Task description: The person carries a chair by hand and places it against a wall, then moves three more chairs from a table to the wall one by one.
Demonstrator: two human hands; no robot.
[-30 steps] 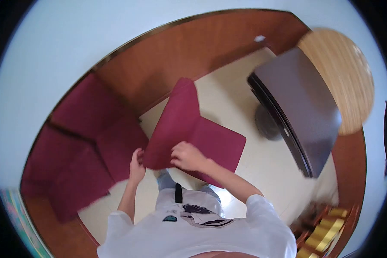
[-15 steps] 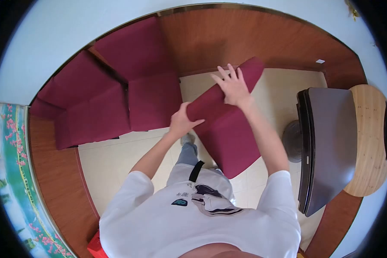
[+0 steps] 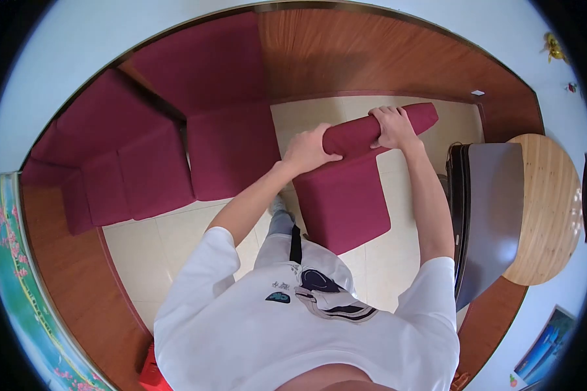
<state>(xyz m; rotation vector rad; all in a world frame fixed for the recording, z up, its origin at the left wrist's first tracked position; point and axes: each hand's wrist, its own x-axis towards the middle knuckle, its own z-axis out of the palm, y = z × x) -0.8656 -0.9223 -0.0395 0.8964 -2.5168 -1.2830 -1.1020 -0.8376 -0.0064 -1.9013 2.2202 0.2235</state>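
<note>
A maroon chair [image 3: 346, 205] stands in front of me on the tiled floor, its seat towards me and its backrest on the far side. My left hand [image 3: 310, 152] grips the left end of the backrest's top, thumb on the near face. Farther right, my right hand [image 3: 394, 127] is wrapped over the same top edge, with its thumb pointing down the near face. To the left of this chair stands another maroon chair [image 3: 231, 153], and beyond it are more maroon seats [image 3: 153, 171] along the wall.
Wood panelling [image 3: 359, 55] lines the far wall. On the right are a dark folded table [image 3: 492, 215] and a round wooden tabletop [image 3: 546, 208]. A red box [image 3: 151, 373] lies at the lower left. A floral picture [image 3: 13, 241] covers the left wall.
The held chair has turned, so its backrest lies more nearly parallel to the far wall. My left hand has moved up and right; my right hand has moved right and closed over the backrest's edge.
</note>
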